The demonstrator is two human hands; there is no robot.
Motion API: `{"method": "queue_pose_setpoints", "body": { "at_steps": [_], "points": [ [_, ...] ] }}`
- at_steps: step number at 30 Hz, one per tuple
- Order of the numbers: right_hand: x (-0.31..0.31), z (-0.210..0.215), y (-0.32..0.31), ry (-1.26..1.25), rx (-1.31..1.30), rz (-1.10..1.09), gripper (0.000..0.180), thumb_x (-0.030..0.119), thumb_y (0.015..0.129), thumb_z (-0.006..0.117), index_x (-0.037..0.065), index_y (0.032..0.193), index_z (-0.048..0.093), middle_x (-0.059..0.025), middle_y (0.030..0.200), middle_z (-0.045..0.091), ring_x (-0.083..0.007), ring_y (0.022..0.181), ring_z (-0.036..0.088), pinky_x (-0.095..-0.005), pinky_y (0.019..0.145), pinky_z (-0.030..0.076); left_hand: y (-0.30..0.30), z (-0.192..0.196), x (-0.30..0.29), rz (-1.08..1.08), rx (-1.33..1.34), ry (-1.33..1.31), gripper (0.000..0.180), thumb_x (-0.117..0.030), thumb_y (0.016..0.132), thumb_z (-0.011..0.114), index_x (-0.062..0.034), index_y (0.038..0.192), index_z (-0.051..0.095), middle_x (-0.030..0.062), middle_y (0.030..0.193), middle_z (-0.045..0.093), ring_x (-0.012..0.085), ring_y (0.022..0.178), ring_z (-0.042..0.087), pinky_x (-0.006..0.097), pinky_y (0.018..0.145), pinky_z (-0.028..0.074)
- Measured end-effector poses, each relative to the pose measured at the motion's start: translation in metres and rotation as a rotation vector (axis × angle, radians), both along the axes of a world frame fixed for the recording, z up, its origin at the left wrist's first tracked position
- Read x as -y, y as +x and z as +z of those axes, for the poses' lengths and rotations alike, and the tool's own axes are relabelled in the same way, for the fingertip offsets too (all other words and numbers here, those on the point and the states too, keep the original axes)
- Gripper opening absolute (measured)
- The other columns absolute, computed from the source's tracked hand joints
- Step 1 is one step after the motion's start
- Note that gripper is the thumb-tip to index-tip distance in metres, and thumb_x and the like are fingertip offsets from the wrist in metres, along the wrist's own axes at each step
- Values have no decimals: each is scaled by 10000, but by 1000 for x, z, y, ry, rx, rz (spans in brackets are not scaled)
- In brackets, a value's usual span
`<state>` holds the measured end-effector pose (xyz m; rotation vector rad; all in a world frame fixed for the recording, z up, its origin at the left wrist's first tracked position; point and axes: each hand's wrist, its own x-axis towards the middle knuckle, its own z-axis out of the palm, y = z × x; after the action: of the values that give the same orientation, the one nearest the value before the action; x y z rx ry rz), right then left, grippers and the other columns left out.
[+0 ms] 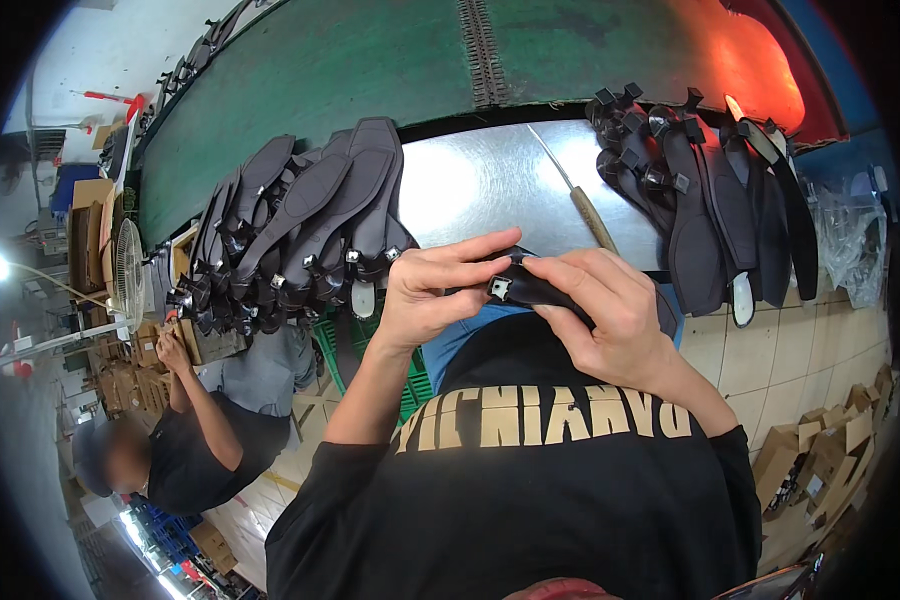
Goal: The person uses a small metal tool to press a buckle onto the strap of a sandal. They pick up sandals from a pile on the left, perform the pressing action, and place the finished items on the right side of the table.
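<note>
Left hand: half-curled (pixel 432 288), fingers spread a little, bent around the near end of a dark shoe.
Right hand: partly closed (pixel 615 310), thumb below and fingers above, gripping the same piece from the other side.
Shoe in hand: dark shoe (pixel 548 293), held between both hands in front of the body, its pale squarish fitting facing up at the left end; all clock directions run from here.
Tool: a wooden-handled tool (pixel 592 215) with a thin shaft, lying on the metal tabletop (pixel 460 180) at 1 o'clock.
Shoe piles: left pile (pixel 315 200) at 10 o'clock, right pile (pixel 705 190) toward 2.
Green crate: partly hidden (pixel 416 388), 8 o'clock; contents unclear.
Cartons: brown cartons (pixel 838 475), 4 o'clock; small dark things among them.
Lettering: large tan capitals (pixel 555 415), upside down across the black shirt (pixel 530 500), 6 o'clock.
</note>
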<state>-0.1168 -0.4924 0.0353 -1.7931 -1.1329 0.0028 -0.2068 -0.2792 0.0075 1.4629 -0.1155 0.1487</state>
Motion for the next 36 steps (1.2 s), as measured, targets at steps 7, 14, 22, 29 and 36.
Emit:
{"method": "queue_pose_setpoints", "body": {
  "at_steps": [7,14,22,29,36],
  "points": [
    [-3,0,-1,-20,-20,34,395,7,679,707,22,1070,653,-98,865,620,-263,761,627,-350,657,508,-3,3,-2,-19,-2,62,438,134,691,570,14,1092,697,218,1232,620,148,917,662,221,704,523],
    [-4,-8,2,-41,-346,42,355,21,754,687,-12,1104,632,-124,855,630,-256,736,639,-321,641,499,-2,2,11,89,-58,55,461,97,757,526,48,1206,613,268,1268,570,257,1076,639,260,733,576],
    [-9,-24,-2,-16,-427,-1,177,26,775,668,43,948,704,-102,838,628,-214,686,634,-298,597,479,-5,-1,22,128,-297,-175,480,92,833,438,14,1292,552,202,1350,523,231,1094,624,265,745,599],
    [-9,-20,-2,-124,-166,-32,165,46,741,687,70,902,716,-84,791,574,-248,670,599,-348,576,465,-3,2,30,181,-329,-175,479,115,816,436,29,1269,567,203,1311,555,225,1053,648,251,724,602],
    [-8,-22,6,-130,-155,123,187,77,726,719,92,913,713,-81,834,573,-256,746,604,-365,630,472,-3,1,27,187,-407,-183,460,120,776,516,32,1218,608,169,1216,626,162,948,669,214,668,593]
  ]
}}
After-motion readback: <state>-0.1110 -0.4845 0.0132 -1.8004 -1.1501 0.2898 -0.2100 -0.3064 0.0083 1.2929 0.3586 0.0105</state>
